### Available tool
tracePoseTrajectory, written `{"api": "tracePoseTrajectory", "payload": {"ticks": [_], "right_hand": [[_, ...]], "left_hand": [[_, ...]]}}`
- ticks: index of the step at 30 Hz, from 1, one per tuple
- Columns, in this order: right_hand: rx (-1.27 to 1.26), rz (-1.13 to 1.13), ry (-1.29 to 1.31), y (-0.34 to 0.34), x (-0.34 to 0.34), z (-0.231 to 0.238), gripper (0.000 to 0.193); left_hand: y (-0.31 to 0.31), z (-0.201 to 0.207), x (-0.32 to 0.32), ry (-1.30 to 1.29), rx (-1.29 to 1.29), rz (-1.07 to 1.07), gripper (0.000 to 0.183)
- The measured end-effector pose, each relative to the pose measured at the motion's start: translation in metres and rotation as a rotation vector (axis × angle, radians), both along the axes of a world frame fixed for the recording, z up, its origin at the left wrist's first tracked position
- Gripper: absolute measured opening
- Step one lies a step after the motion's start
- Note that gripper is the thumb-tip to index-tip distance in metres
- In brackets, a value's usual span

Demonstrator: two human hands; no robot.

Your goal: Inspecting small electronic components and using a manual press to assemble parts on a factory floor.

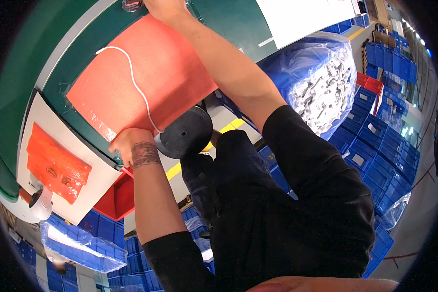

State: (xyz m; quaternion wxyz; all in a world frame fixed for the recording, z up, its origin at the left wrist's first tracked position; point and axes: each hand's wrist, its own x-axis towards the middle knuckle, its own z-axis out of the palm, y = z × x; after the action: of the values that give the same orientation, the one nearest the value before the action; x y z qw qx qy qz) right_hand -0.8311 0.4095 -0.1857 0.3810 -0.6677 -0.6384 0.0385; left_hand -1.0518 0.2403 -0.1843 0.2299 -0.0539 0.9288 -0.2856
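Observation:
My left hand (131, 142) is at the near left corner of an orange-red mat (107, 87), just above a red bin (119, 194). Its visible fingers point left and downward, apart from each other, and I see nothing held in them. At the top edge of the picture is my right hand (166, 9), beyond the mat's far edge. The frame cuts off its fingers, so what they do is hidden. Close beside it lies a small dark round object (131, 4), partly cut off. A white cable (133, 73) curves across the mat and hangs over its near edge.
The mat lies on a green tabletop (233, 24). Below it is a round black stool seat (185, 134). To the right, a plastic-lined blue bin holds white parts (321, 92). An orange plastic bag (56, 163) lies on a white board at left. Blue crates (370, 146) stand stacked at right.

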Motion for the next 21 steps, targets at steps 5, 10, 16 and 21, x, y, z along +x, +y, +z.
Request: {"api": "tracePoseTrajectory", "payload": {"ticks": [5, 10, 16, 21], "right_hand": [[-0.029, 0.001, 0.041, -0.004, -0.007, 0.005, 0.039], [0.06, 0.108, -0.044, 0.002, 0.011, 0.0, 0.031], [0.302, -0.016, 0.24, -0.006, 0.006, 0.006, 0.019], [0.407, -0.082, 0.233, -0.011, 0.012, 0.024, 0.015]], "left_hand": [[-0.004, -0.004, -0.007, -0.003, -0.016, -0.021, 0.054], [0.008, 0.016, 0.008, -0.032, -0.015, -0.064, 0.054], [0.003, 0.017, 0.006, -0.026, -0.011, -0.105, 0.053], [0.001, 0.006, 0.002, -0.011, -0.006, -0.169, 0.053]]}}
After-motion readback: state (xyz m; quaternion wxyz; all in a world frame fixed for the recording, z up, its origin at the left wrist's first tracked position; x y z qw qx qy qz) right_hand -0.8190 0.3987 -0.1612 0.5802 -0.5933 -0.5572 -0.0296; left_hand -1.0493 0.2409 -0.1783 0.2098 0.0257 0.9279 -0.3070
